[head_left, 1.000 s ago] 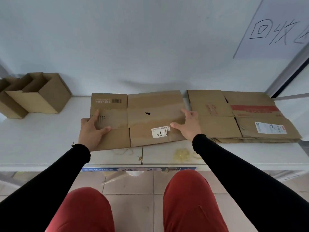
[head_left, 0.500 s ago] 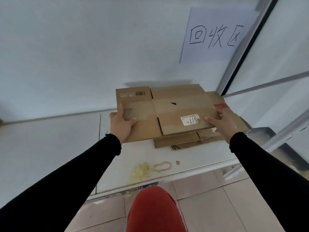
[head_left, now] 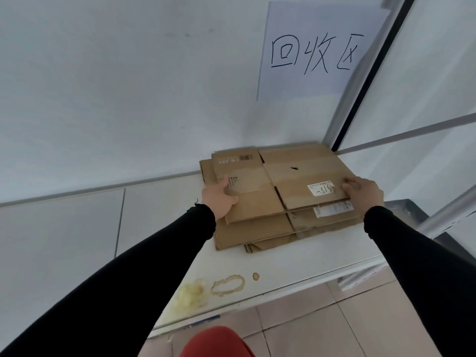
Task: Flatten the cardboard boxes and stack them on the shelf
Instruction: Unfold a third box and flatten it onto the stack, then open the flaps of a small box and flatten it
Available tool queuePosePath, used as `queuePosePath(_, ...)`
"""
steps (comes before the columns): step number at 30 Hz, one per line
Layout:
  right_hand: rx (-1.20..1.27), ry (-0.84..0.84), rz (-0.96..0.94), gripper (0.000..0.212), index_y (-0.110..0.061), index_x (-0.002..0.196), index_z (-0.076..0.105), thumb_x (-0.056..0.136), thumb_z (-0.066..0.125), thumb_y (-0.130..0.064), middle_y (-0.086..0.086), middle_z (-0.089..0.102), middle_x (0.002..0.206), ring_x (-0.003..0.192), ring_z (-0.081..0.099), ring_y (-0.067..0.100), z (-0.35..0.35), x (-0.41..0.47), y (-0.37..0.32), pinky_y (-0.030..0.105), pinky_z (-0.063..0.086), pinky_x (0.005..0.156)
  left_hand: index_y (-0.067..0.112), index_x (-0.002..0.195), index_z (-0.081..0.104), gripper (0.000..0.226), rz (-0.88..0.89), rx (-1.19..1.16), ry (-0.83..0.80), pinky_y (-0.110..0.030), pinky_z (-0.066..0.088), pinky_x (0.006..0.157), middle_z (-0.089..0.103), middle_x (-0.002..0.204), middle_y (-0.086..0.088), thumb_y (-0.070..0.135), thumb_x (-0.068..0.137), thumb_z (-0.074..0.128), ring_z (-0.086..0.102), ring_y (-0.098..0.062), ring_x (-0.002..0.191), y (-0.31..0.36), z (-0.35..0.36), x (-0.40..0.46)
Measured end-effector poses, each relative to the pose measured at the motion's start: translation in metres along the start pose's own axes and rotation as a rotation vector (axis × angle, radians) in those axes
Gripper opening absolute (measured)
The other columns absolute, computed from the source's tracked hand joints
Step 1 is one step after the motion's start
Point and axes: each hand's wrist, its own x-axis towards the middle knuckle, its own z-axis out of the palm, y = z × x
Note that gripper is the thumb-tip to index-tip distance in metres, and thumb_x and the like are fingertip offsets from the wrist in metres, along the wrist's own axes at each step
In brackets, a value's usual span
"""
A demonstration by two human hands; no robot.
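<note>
head view: flattened box (head_left: 280, 181) gripped between left hand (head_left: 219, 199) and right hand (head_left: 363, 194).

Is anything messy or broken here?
Yes. The shelf has yellowish stains near its front edge. The top box has a small dark hole, and the stack beneath sits unevenly, edges poking out.
</note>
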Motion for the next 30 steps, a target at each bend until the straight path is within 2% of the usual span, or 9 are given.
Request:
queuePosePath(3, -0.194, -0.1, -0.019, 0.059, -0.037, 0.146, 0.045, 0.094, 0.048, -0.065, 0.017, 0.038, 0.155, 0.134, 0.038, 0.047, 0.012, 0.01, -0.002, 0.055, 0.034, 0.11, 0.036, 0.161, 0.012, 0.079, -0.005, 0.349, 0.024, -0.044, 0.018, 0.12, 0.016, 0.166, -0.007, 0.041, 0.096, 0.057, 0.01, -0.031, 0.151, -0.001, 0.004, 0.005)
queuePosePath(6, -0.329, -0.145, -0.053, 0.074, -0.034, 0.154, 0.032, 0.091, 0.039, -0.074, 0.013, 0.031, 0.159, 0.14, 0.03, 0.046, 0.026, 0.013, -0.001, 0.057, 0.032, 0.113, 0.034, 0.161, 0.005, 0.08, 0.024, 0.488, 0.006, -0.046, 0.007, 0.123, -0.003, 0.17, -0.005, 0.049, 0.098, 0.051, -0.006, -0.03, 0.155, -0.006, 0.007, 0.011)
queuePosePath(12, -0.394, -0.159, -0.006, 0.065, -0.038, 0.153, 0.026, 0.096, 0.031, -0.07, 0.008, 0.025, 0.163, 0.147, 0.02, 0.043, 0.038, 0.007, -0.003, 0.061, 0.027, 0.115, 0.031, 0.162, 0.0, 0.08, 0.08, 0.558, -0.061, -0.046, 0.008, 0.124, -0.012, 0.169, 0.005, 0.055, 0.1, 0.045, -0.008, -0.026, 0.155, -0.018, 0.005, 0.018)
queuePosePath(14, -0.436, -0.12, 0.024, 0.061, -0.037, 0.149, 0.035, 0.097, 0.035, -0.067, 0.011, 0.034, 0.158, 0.144, 0.025, 0.042, 0.037, 0.002, -0.012, 0.059, 0.031, 0.113, 0.031, 0.161, -0.001, 0.081, 0.079, 0.573, -0.104, -0.046, 0.007, 0.125, -0.013, 0.168, 0.003, 0.056, 0.1, 0.045, -0.009, -0.027, 0.155, -0.018, 0.0, 0.019)
queuePosePath(18, -0.456, -0.012, -0.027, 0.044, -0.015, 0.131, 0.062, 0.104, 0.041, -0.042, 0.02, 0.055, 0.13, 0.123, 0.046, 0.04, 0.035, -0.011, -0.037, 0.05, 0.041, 0.103, 0.03, 0.162, 0.002, 0.079, 0.126, 0.657, -0.193, -0.04, 0.013, 0.125, -0.011, 0.169, 0.0, 0.049, 0.101, 0.049, 0.004, -0.027, 0.156, -0.011, -0.023, 0.013)
queuePosePath(21, -0.344, -0.056, 0.014, 0.043, -0.007, 0.117, 0.065, 0.104, 0.03, -0.03, 0.02, 0.063, 0.117, 0.111, 0.055, 0.039, 0.032, -0.022, -0.055, 0.047, 0.042, 0.102, 0.029, 0.162, 0.009, 0.071, 0.172, 0.712, -0.214, -0.038, 0.02, 0.123, 0.0, 0.17, 0.0, 0.039, 0.103, 0.049, 0.014, -0.023, 0.155, -0.01, -0.043, -0.002)
queuePosePath(23, -0.36, -0.112, -0.041, 0.048, -0.006, 0.119, 0.064, 0.101, 0.032, -0.038, 0.019, 0.063, 0.122, 0.114, 0.055, 0.038, 0.029, -0.034, -0.071, 0.046, 0.043, 0.1, 0.027, 0.162, 0.012, 0.07, 0.21, 0.727, -0.212, -0.039, 0.018, 0.124, 0.006, 0.169, 0.001, 0.037, 0.103, 0.049, 0.013, -0.022, 0.155, -0.016, -0.057, -0.015)
queuePosePath(26, -0.393, -0.162, -0.225, 0.059, -0.014, 0.141, 0.051, 0.096, 0.034, -0.048, 0.015, 0.047, 0.148, 0.135, 0.041, 0.039, 0.036, -0.063, -0.108, 0.053, 0.035, 0.112, 0.028, 0.161, 0.019, 0.068, 0.246, 0.732, -0.159, -0.038, 0.018, 0.123, 0.011, 0.169, 0.004, 0.038, 0.102, 0.05, 0.013, -0.019, 0.154, -0.031, -0.082, -0.036)
queuePosePath(30, -0.371, -0.224, -0.481, 0.048, -0.023, 0.144, 0.048, 0.099, 0.043, -0.037, 0.007, 0.046, 0.15, 0.134, 0.041, 0.032, 0.053, -0.124, -0.181, 0.05, 0.037, 0.11, 0.028, 0.16, 0.02, 0.067, 0.228, 0.748, -0.048, -0.039, 0.018, 0.123, 0.016, 0.168, 0.006, 0.039, 0.101, 0.05, 0.011, -0.016, 0.154, -0.059, -0.129, -0.076)
